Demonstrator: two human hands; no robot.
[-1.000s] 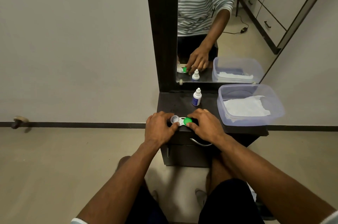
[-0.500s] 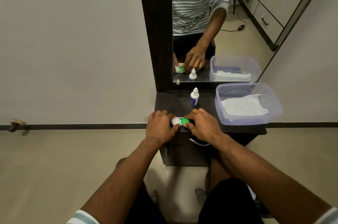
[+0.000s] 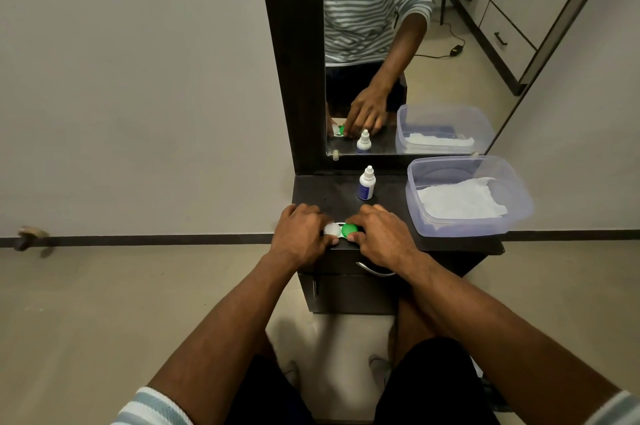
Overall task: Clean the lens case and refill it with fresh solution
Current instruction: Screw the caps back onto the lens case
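Note:
A small lens case lies at the front edge of the dark dresser top (image 3: 329, 192), showing a white cap (image 3: 331, 229) on its left and a green cap (image 3: 349, 229) on its right. My left hand (image 3: 301, 234) grips the white cap with thumb and fingers. The green cap is pinched by my right hand (image 3: 381, 237). Behind the case a small white solution bottle (image 3: 366, 183) with a blue label stands upright, capped.
A clear plastic tub (image 3: 519, 202) holding white tissue sits on the dresser's right side, overhanging the edge. A tall mirror (image 3: 398, 43) rises behind the top. A metal drawer handle (image 3: 375, 271) is just below my right hand.
The left well of the case looked open a second ago; now the white cap sits over it under my left fingers. Both hands stayed on the case.

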